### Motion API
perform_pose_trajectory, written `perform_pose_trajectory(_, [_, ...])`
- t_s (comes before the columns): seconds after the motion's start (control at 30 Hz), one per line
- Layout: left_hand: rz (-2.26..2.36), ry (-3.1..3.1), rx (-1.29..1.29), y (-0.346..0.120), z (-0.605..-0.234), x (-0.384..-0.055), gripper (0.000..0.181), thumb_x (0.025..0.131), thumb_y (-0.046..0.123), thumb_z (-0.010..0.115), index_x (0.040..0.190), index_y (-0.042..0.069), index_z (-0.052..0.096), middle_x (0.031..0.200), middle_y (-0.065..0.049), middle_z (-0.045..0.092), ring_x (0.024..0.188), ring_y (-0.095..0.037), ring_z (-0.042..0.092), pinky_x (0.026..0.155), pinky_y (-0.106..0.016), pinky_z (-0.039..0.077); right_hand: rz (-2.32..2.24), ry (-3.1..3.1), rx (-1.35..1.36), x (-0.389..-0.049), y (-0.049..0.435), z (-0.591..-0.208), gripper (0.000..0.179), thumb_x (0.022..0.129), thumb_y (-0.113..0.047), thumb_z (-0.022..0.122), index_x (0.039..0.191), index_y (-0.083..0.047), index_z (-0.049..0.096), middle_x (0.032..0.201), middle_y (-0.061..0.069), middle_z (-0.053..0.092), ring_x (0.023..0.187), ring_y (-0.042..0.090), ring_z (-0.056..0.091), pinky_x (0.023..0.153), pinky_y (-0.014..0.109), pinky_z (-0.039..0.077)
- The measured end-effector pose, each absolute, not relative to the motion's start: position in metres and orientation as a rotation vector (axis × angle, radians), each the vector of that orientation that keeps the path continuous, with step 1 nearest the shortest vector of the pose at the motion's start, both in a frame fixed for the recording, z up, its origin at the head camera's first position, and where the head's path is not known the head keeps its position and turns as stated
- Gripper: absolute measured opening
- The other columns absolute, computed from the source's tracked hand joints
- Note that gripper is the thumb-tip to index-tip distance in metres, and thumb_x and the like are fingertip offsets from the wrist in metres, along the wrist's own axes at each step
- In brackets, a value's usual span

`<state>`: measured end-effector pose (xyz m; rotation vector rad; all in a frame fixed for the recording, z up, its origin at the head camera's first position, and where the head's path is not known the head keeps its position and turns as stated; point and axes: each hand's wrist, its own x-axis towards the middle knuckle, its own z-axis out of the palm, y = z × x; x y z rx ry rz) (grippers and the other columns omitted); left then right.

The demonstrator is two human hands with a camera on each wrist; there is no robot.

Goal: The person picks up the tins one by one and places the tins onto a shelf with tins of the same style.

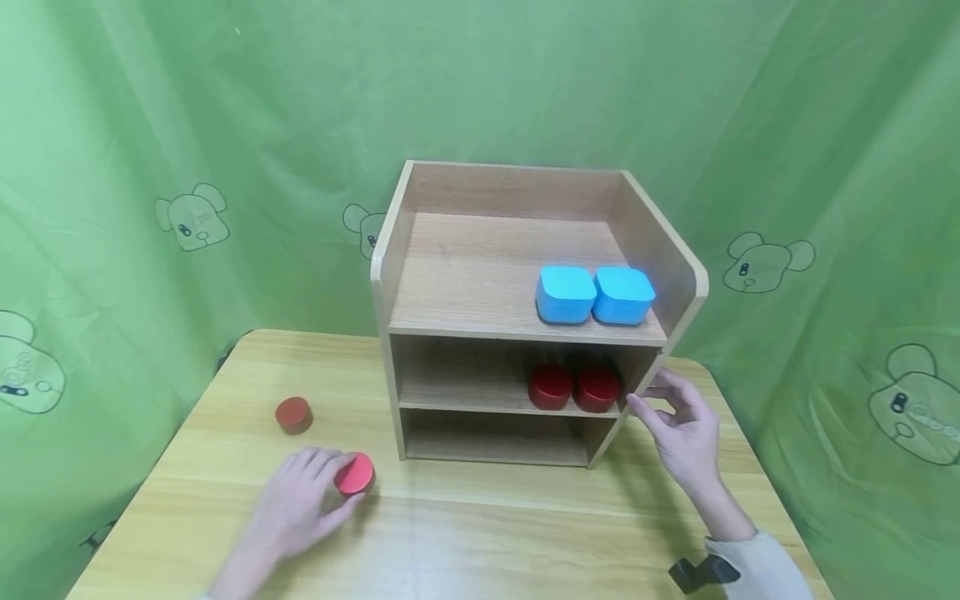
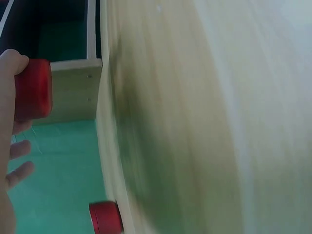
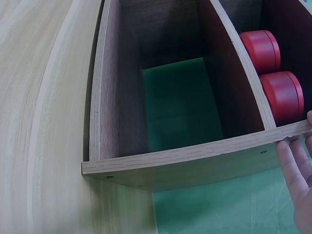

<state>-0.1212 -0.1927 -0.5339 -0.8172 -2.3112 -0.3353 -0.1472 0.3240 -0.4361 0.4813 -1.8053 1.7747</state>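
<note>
My left hand (image 1: 300, 504) pinches a round red tin (image 1: 354, 474) between thumb and fingers, in front of the shelf's left side. In the left wrist view the held tin (image 2: 33, 90) is off the table, its shadow falling on the wood below. Another red tin (image 1: 294, 415) stands on the table beyond that hand. At the wooden shelf (image 1: 495, 335), my right hand (image 1: 684, 429) grips the right side panel, thumb at the front edge and fingers against the outer face. Two red tins (image 3: 282, 97) sit side by side on the middle level, at its right end.
Two blue rounded boxes (image 1: 566, 296) stand together on the shelf's top level at the right. The bottom level (image 1: 495, 437) rests near the tabletop. A green curtain (image 1: 480, 83) hangs behind and around the wooden table (image 1: 465, 542).
</note>
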Motion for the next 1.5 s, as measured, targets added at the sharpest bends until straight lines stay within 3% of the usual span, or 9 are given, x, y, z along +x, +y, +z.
perform_pose_trajectory(0.23, [-0.384, -2.251, -0.853, -0.171, -0.531, -0.123, 0.06, 0.077, 0.045, 0.086, 0.121, 0.007, 0.072, 0.107, -0.004, 0.076, 0.097, -0.022, 0.069, 0.081, -0.039, 0.062, 1.777, -1.83, 0.418, -0.146, 0.323, -0.434, 0.047, 0.083, 0.032, 0.062, 0.129, 0.023, 0.055, 0.11, -0.007, 0.076, 0.093, 0.004, 0.074, 0.074, 0.02, 0.064])
perform_pose_trajectory(0.6, [-0.476, -2.161, -0.89, -0.123, -0.523, -0.123, 0.055, 0.099, 0.054, 0.062, 0.119, 0.004, 0.072, 0.107, -0.005, 0.076, 0.096, -0.02, 0.07, 0.082, -0.036, 0.064, 1.781, -1.807, 0.469, -0.148, 0.323, -0.435, 0.046, 0.084, 0.031, 0.062, 0.128, 0.022, 0.057, 0.109, -0.006, 0.077, 0.093, 0.004, 0.074, 0.074, 0.02, 0.064])
perform_pose_trajectory(0.77, [-0.498, -2.094, -0.899, -0.099, -0.517, -0.124, 0.055, 0.103, 0.055, 0.055, 0.115, 0.004, 0.073, 0.106, -0.006, 0.076, 0.095, -0.02, 0.071, 0.082, -0.035, 0.064, 1.784, -1.804, 0.465, -0.148, 0.322, -0.433, 0.046, 0.083, 0.031, 0.062, 0.128, 0.022, 0.057, 0.109, -0.005, 0.077, 0.093, 0.004, 0.074, 0.075, 0.019, 0.064])
perform_pose_trajectory(0.9, [-0.521, -2.038, -0.916, -0.083, -0.513, -0.127, 0.049, 0.098, 0.05, 0.064, 0.116, 0.005, 0.074, 0.106, -0.006, 0.077, 0.096, -0.021, 0.071, 0.083, -0.037, 0.064, 1.78, -1.795, 0.483, -0.149, 0.322, -0.434, 0.047, 0.083, 0.031, 0.063, 0.128, 0.02, 0.059, 0.109, -0.005, 0.077, 0.093, 0.004, 0.074, 0.074, 0.019, 0.064])
perform_pose_trajectory(1.03, [-0.536, -2.01, -0.921, -0.069, -0.508, -0.13, 0.049, 0.084, 0.045, 0.078, 0.116, 0.007, 0.074, 0.106, -0.004, 0.077, 0.097, -0.021, 0.07, 0.085, -0.037, 0.064, 1.774, -1.802, 0.477, -0.149, 0.323, -0.434, 0.047, 0.084, 0.03, 0.063, 0.129, 0.018, 0.06, 0.109, -0.005, 0.077, 0.093, 0.003, 0.074, 0.074, 0.018, 0.064])
perform_pose_trajectory(1.5, [-0.473, -1.918, -0.898, -0.031, -0.483, -0.143, 0.052, 0.076, 0.046, 0.081, 0.113, 0.01, 0.076, 0.104, -0.002, 0.077, 0.094, -0.021, 0.069, 0.081, -0.035, 0.059, 1.783, -1.794, 0.47, -0.147, 0.324, -0.437, 0.046, 0.084, 0.03, 0.063, 0.129, 0.02, 0.058, 0.11, -0.004, 0.077, 0.093, 0.005, 0.074, 0.075, 0.02, 0.064])
